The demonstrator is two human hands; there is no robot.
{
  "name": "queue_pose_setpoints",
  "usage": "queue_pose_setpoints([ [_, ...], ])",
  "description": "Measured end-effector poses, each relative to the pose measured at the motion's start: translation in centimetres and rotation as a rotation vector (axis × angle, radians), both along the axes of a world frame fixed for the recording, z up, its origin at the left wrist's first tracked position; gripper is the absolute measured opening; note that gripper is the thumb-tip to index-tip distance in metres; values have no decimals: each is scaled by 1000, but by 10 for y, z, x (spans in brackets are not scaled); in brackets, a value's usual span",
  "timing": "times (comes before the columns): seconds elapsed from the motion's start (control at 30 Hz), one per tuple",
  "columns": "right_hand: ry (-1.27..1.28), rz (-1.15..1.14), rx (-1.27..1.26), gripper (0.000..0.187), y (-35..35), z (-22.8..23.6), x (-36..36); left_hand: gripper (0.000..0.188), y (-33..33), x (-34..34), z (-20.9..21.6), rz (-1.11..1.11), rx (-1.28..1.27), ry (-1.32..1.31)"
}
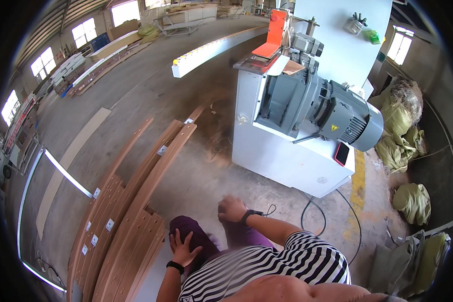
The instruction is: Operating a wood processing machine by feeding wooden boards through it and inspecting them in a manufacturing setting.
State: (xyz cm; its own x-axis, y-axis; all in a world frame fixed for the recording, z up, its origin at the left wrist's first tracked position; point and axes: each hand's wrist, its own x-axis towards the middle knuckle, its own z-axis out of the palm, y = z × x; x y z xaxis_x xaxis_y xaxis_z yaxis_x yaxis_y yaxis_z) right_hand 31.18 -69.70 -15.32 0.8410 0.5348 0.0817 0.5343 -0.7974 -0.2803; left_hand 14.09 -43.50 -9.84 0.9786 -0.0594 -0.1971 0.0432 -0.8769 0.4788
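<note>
My left hand rests on my left thigh, in dark purple trousers. Its fingers are spread, and nothing is held. My right hand lies over my right knee, fingers draped loosely across it and slightly blurred; no object shows in it. Each wrist wears a black band, and a thin dark cord loops off the right one. Beside my left leg runs a stack of long reddish-brown wooden beams, some bearing small white labels.
Ahead stands a white machine cabinet carrying a large grey motor, an orange guard and a phone. A roller conveyor extends behind it. Black cables cross the floor. Stuffed sacks lie right.
</note>
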Motion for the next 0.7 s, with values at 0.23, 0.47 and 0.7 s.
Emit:
queue_pose_setpoints([
  [0.23, 135, -42, -78, 55, 3, 20, -3, 62, 2, 10, -12, 3, 46, -120],
  [0.47, 190, -19, -75, 54, 5, 22, 1, 57, -2, 9, -10, 44, -3, -168],
  [0.7, 168, -23, -78, 51, 5, 17, 0, 56, 1, 8, -12, 51, 6, -190],
])
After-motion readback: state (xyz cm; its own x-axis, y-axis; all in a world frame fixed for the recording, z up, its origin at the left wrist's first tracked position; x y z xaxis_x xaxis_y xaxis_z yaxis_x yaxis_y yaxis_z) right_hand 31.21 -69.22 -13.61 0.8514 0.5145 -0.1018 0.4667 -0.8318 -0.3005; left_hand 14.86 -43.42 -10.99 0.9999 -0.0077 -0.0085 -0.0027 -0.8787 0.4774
